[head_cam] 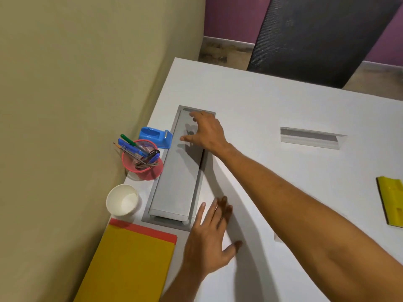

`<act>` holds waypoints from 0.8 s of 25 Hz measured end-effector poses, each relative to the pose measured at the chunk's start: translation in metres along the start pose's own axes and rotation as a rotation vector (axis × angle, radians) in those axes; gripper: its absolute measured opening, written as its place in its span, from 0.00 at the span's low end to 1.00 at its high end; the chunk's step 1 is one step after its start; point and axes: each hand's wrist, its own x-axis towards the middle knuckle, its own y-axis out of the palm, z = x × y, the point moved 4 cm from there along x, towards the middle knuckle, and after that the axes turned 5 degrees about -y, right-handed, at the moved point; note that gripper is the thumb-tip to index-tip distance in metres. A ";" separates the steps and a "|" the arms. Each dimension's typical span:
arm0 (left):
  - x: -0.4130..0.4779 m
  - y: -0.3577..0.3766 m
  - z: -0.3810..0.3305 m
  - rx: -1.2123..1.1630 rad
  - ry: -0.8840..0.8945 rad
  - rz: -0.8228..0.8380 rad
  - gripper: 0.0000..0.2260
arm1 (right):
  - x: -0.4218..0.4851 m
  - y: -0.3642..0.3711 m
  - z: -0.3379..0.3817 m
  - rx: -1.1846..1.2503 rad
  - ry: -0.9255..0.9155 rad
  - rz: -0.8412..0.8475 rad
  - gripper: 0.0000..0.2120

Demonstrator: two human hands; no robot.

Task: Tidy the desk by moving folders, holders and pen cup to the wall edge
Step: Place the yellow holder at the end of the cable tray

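A red mesh pen cup (142, 164) with several pens stands against the beige wall. Just behind it sits a blue tape holder (156, 136). A yellow folder (128, 264) lies on a red one (152, 231) by the wall at the near left. My right hand (206, 132) hovers with fingers spread over the far end of the grey cable-tray lid (176, 177), holding nothing. My left hand (210, 238) is flat and open on the white desk beside the lid's near end. A clear acrylic holder (311, 138) stands mid-desk on the right.
A white paper cup (122, 200) stands by the wall between the pen cup and the folders. A yellow object (391, 201) lies at the right edge. A dark mesh chair back (316, 35) rises beyond the desk's far edge.
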 end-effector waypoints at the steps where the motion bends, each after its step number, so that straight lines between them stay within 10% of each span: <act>1: -0.001 -0.001 -0.001 -0.057 -0.001 -0.004 0.38 | -0.008 -0.018 -0.015 0.012 0.030 -0.029 0.40; 20: 0.001 0.009 -0.013 0.252 0.016 0.058 0.39 | -0.350 -0.210 -0.365 -0.162 1.054 -0.428 0.31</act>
